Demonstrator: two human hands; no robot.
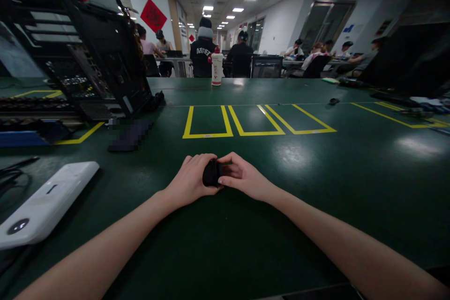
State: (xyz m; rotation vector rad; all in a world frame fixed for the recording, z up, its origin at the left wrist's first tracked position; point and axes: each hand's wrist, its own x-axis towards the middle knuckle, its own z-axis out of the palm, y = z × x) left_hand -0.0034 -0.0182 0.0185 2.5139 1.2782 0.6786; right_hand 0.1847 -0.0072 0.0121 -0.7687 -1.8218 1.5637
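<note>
Between the left hand (191,176) and right hand (248,178), a black object (210,173) is grasped by both; beyond them, yellow tape (262,134) marks the worktop (225,243); leftward lies a white device (52,201).

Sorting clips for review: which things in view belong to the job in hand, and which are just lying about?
In use:
small black object, held in the left grip, right grip touching it

Apparently just lying about:
white device
computer case
white cup

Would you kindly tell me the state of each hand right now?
Left hand: closed around a small black object.
Right hand: at the same object's right side; whether its grip is closed cannot be told.
</note>
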